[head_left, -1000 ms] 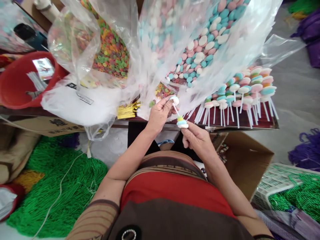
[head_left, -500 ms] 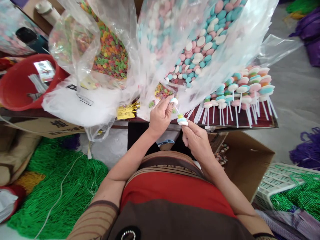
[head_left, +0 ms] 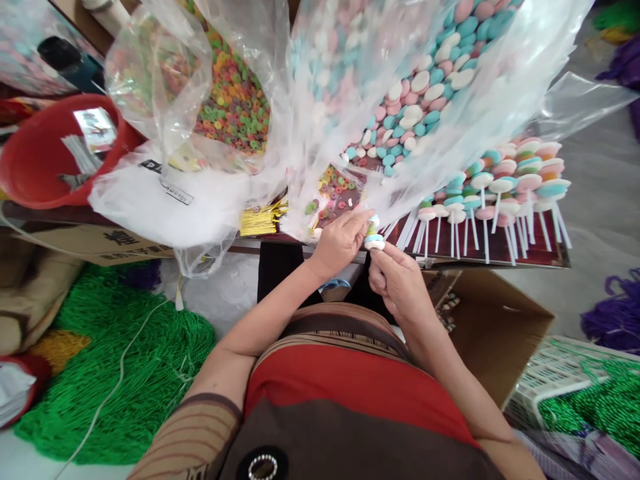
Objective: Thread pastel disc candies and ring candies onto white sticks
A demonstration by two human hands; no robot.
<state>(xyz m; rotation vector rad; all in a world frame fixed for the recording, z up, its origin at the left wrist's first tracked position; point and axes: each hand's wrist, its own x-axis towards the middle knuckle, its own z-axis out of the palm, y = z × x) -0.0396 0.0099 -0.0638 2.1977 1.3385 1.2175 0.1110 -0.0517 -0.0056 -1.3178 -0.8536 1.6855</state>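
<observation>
My right hand (head_left: pixel 400 273) is closed around the lower end of a candy stick (head_left: pixel 374 244), just below a stack of soft candies: white, pale blue and yellow-green. At the top of that stick, my left hand (head_left: pixel 340 243) pinches a blue and white candy piece (head_left: pixel 373 219) between thumb and fingers. Both hands meet at the table's front edge, and the left fingers partly hide the upper piece. Small ring candies (head_left: pixel 336 190) lie loose just beyond my left hand.
Finished-looking candy sticks (head_left: pixel 530 183) are piled at the right of the table. Behind stand clear bags of flat pastel candies (head_left: pixel 413 117) and ring candies (head_left: pixel 233 100). Yellow twist ties (head_left: pixel 260 220), a red bowl (head_left: pixel 30 157) and a cardboard box (head_left: pixel 500 333) are around.
My left hand has moved right and slightly down with the blue and white piece, closing the gap to the stack on the stick. The view has shifted slightly.
</observation>
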